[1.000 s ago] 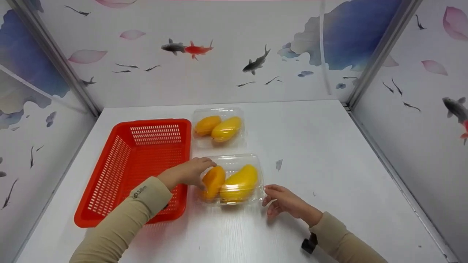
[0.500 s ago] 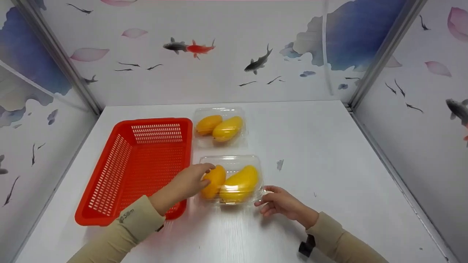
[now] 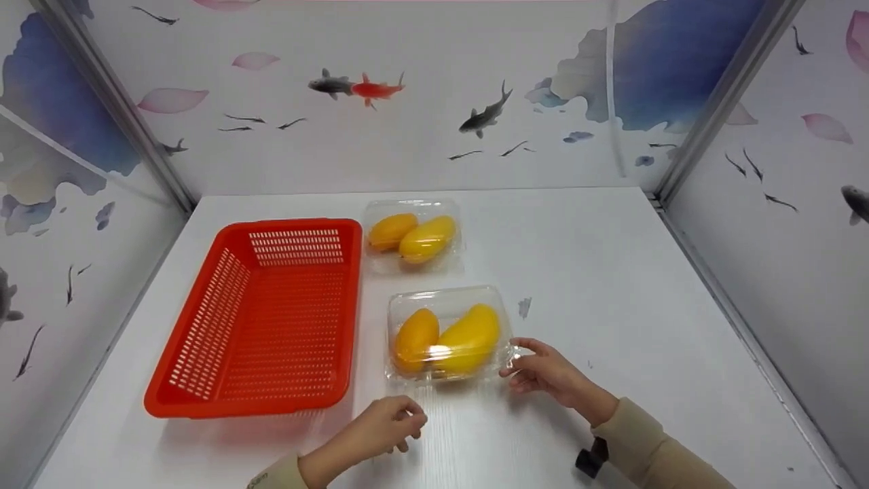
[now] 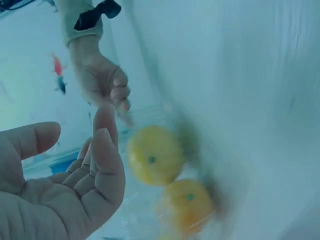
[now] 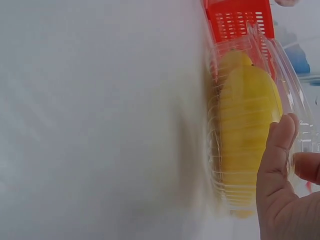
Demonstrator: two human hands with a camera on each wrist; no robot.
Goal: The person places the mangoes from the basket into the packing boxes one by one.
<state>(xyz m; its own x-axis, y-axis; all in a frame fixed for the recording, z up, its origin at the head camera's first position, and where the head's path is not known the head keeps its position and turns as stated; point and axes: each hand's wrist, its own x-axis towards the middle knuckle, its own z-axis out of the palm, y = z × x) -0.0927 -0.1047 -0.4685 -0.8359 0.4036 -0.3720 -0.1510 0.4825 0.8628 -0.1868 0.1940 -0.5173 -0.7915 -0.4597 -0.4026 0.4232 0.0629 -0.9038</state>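
Note:
A clear plastic clamshell box [image 3: 407, 295] stands on the white table with two mangoes inside, an orange-yellow mango [image 3: 416, 339] and a larger yellow mango [image 3: 475, 336]. At its right edge my right hand [image 3: 553, 373] holds the rim between thumb and curled fingers, which the right wrist view shows close to the box wall. My left hand [image 3: 383, 428] hovers in front of the box with fingers loosely bent and holds nothing. In the left wrist view, the left palm [image 4: 55, 215] faces the blurred mango ends. Farther back lies a second clear box [image 3: 445, 207] with two mangoes.
A red plastic basket [image 3: 355, 292] with perforated sides stands left of both boxes, close beside them. White panels printed with fish and petals [image 3: 173, 100] enclose the table at the back and sides. A black wrist strap piece [image 3: 592, 458] hangs under the right sleeve.
My left hand has left the near box's left side and come down toward the front edge. The near box and my right hand have shifted slightly right. The head view has turned a little.

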